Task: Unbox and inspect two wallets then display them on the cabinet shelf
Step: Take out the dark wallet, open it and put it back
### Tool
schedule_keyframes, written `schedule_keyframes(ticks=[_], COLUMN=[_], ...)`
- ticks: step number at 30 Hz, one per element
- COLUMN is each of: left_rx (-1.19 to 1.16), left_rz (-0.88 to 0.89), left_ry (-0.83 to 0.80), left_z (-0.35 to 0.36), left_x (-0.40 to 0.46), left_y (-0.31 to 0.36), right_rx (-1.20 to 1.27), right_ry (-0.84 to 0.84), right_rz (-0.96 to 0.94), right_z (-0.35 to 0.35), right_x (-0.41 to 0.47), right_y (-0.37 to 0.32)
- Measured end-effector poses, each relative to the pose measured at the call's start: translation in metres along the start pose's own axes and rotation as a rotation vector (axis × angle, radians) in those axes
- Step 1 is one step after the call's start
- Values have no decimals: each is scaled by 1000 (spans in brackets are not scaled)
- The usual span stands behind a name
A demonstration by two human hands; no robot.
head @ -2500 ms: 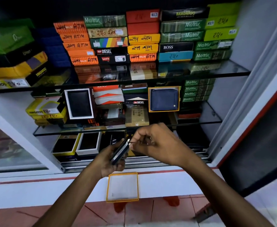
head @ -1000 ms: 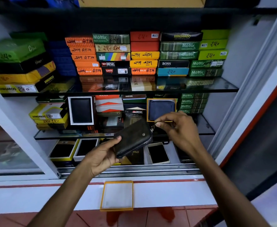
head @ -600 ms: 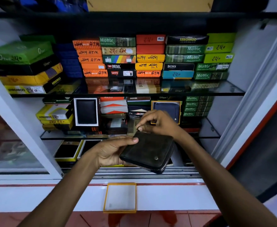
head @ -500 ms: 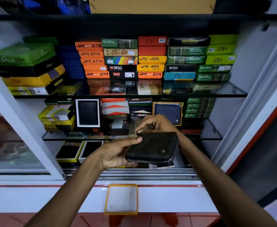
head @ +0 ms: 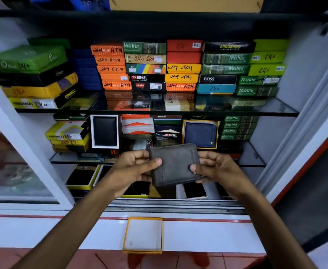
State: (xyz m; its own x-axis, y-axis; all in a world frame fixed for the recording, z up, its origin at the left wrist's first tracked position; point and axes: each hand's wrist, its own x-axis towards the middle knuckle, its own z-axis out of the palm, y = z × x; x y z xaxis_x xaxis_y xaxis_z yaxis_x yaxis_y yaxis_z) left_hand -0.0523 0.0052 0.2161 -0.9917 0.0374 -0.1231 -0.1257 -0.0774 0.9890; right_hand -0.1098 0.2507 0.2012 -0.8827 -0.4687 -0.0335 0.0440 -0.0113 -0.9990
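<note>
I hold a dark grey wallet (head: 175, 164) flat-on toward me in front of the cabinet's middle shelf (head: 254, 158). My left hand (head: 132, 169) grips its left edge with the thumb on the face. At the wallet's right edge, my right hand (head: 215, 169) grips the same way. A navy blue wallet (head: 201, 134) stands in a yellow-rimmed box on the middle shelf just behind. A black wallet in a white-rimmed box (head: 104, 131) stands upright to its left. An empty yellow-rimmed box lid (head: 142, 234) lies on the white ledge below my arms.
Stacks of coloured wallet boxes (head: 182, 66) fill the upper glass shelf (head: 283, 108). More boxes (head: 237, 127) crowd the middle shelf. Open boxes with dark wallets (head: 81, 176) lie on the bottom level. A glass sliding door (head: 13, 171) stands at left, its metal track (head: 174, 205) below.
The wallet was held edge-on, then tilted flat with my right hand at its zip. Now it faces me upright, and both hands grip its sides. The view has moved closer.
</note>
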Motion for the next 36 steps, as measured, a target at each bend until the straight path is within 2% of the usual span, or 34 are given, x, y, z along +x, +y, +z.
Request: schedule_keyframes(ticks=[2, 5, 8, 10, 13, 17, 20, 22, 24, 26, 28, 32, 36], left_rx=[110, 347, 650, 773, 829, 858, 805, 722, 591, 315, 102, 26, 70], left_rz=[179, 469, 920, 1151, 1263, 1261, 1201, 1028, 731, 399, 170, -155, -286], left_ry=[25, 83, 87, 56, 10, 24, 68, 130, 215, 231, 265, 340, 406], left_z=[1, -1, -4, -5, -8, -10, -10, -12, -14, -14, -20, -39, -58], left_x=[-7, -18, -25, -27, -27, -26, -29, -34, -39, -43, -41, -40, -43], left_y=[3, 2, -2, -10, -19, -24, -31, -36, -47, -63, -86, -137, -189], right_rx=[-47, -272, -546, -678, -773, -822, -745, -630, -489, -259, -139, 8, 38], right_ry=[29, 116, 266, 313, 311, 312, 303, 295, 266, 168, 103, 73, 76], right_rz=[-139, -397, -842, -1087, -1262, -1300, -1205, -1015, -680, -280, -34, 292, 503], right_z=[-1, 0, 4, 5, 5, 5, 9, 12, 17, 26, 35, 54, 72], right_x=[-5, -11, -17, -20, -25, -28, -25, -25, -26, -26, -25, -23, -18], right_y=[0, 5, 13, 18, 20, 22, 31, 40, 52, 66, 87, 135, 179])
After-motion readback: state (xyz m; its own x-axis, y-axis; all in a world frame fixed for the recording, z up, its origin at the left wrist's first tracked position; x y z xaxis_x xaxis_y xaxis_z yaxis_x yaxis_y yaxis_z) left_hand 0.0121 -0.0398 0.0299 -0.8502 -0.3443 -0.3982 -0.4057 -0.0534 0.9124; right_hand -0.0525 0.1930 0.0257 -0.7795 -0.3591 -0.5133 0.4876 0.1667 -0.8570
